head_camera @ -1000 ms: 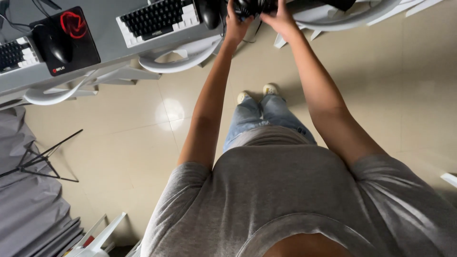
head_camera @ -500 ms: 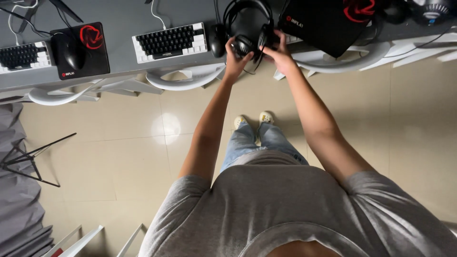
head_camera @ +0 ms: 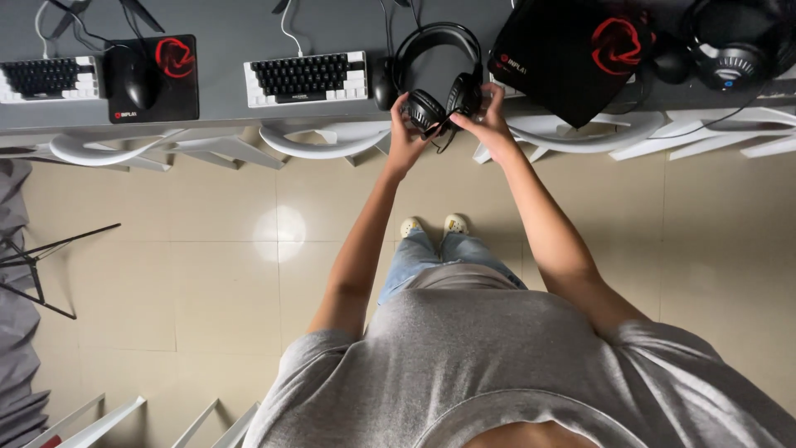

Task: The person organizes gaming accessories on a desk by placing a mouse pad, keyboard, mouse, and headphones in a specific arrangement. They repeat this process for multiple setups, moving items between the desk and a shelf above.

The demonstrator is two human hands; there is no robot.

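Grey desk (head_camera: 224,21) along top edge. On it: black-and-white keyboard (head_camera: 305,78) mid-left; second keyboard (head_camera: 46,79) at far left; black mouse (head_camera: 138,76) on black-red mouse pad (head_camera: 170,70) between them. Tilted black pad (head_camera: 572,54) right. White chair arms (head_camera: 315,141) below desk front. Beige tiled floor (head_camera: 166,282).

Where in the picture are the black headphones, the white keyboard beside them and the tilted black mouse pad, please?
black headphones (head_camera: 437,40): head view, on the headband arch.
white keyboard (head_camera: 305,78): head view, middle of the key field.
tilted black mouse pad (head_camera: 564,70): head view, plain black centre.

grey desk (head_camera: 224,25) | 2 keyboards (head_camera: 305,79) | mouse pads (head_camera: 153,76) | mouse (head_camera: 138,80)
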